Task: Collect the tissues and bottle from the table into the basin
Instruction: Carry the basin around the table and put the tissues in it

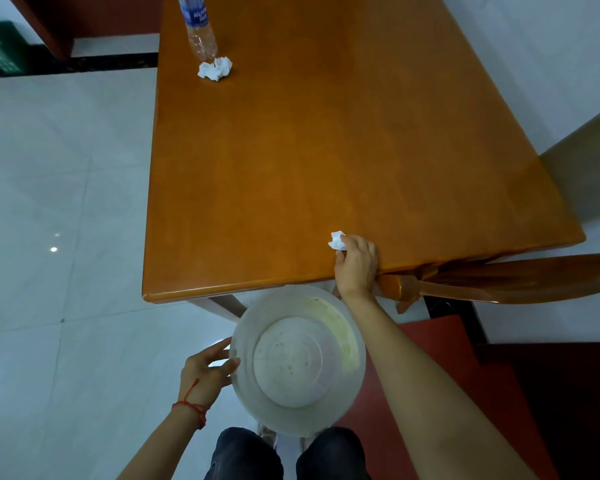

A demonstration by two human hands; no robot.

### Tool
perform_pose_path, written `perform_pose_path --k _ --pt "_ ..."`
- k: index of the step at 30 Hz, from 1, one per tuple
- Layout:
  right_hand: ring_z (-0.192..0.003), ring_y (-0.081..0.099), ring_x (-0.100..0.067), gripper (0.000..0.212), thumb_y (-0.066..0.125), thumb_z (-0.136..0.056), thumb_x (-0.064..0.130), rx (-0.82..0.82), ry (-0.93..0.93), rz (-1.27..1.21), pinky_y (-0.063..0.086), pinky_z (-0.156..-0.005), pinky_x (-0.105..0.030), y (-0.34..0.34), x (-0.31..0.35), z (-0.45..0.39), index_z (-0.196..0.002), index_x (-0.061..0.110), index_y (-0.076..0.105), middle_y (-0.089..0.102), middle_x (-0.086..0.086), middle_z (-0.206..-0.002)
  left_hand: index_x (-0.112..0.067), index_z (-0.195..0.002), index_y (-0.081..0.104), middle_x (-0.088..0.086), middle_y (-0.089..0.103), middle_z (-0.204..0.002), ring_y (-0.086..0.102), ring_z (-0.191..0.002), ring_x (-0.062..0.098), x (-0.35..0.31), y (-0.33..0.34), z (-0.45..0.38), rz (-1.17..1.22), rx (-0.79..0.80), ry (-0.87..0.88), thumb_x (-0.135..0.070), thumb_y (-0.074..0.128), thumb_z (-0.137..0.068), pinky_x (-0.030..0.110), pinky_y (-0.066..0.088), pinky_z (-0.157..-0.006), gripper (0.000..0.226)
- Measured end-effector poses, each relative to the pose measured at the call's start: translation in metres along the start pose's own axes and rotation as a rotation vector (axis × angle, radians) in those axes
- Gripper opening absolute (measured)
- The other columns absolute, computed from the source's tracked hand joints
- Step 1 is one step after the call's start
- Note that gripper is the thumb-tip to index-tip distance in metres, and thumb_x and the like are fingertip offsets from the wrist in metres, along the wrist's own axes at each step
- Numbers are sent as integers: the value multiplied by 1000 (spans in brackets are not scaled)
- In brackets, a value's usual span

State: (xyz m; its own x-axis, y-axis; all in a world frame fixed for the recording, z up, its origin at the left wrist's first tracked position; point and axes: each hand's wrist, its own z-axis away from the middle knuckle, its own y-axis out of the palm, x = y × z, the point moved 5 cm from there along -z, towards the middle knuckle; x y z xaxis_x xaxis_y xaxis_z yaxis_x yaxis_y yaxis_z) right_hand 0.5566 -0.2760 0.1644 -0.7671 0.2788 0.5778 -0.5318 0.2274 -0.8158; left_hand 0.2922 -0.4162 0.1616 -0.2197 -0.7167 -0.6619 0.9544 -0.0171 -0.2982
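Observation:
A round grey basin (326,299) is held below the near edge of the orange wooden table (326,150); my left hand (207,370) grips its left rim. My right hand (355,263) rests on the table's near edge, its fingers pinched on a small crumpled white tissue (336,240). At the far left of the table stands a clear plastic water bottle (200,27) with a blue label. A second crumpled tissue (215,68) lies right against the bottle's base. The basin holds nothing but faint stains.
A wooden chair (499,280) is tucked at the table's near right corner. White tiled floor (59,202) spreads to the left, with a red floor area at the lower right. My knees in dark trousers (288,455) show below the basin.

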Motion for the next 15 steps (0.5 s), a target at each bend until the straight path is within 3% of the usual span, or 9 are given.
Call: perform_pose_path --k 6,10,15 --pt "-106 51 -29 30 60 -82 -1 56 -7 -268 38 -85 -25 -8 9 18 -111 4 62 62 -16 -113 -7 -120 58 20 62 -120 57 -94 31 0 0 -1 1 8 -1 0 62 -80 56 47 -92 41" --pt "-103 55 -24 28 63 -79 -1 112 -38 -431 44 -86 -27 -14 15 61 -107 4 64 63 -12 -109 -7 -121 58 20 62 -120 56 -95 30 0 2 1 1 6 6 0 62 -80 55 47 -92 41" --pt "-108 56 -17 36 68 -76 4 279 -95 -403 46 -97 -37 -3 7 116 -110 10 63 65 -7 -114 -7 -122 57 20 62 -119 58 -100 35 2 1 5 3 -3 12 -1 62 -81 55 47 -93 42"
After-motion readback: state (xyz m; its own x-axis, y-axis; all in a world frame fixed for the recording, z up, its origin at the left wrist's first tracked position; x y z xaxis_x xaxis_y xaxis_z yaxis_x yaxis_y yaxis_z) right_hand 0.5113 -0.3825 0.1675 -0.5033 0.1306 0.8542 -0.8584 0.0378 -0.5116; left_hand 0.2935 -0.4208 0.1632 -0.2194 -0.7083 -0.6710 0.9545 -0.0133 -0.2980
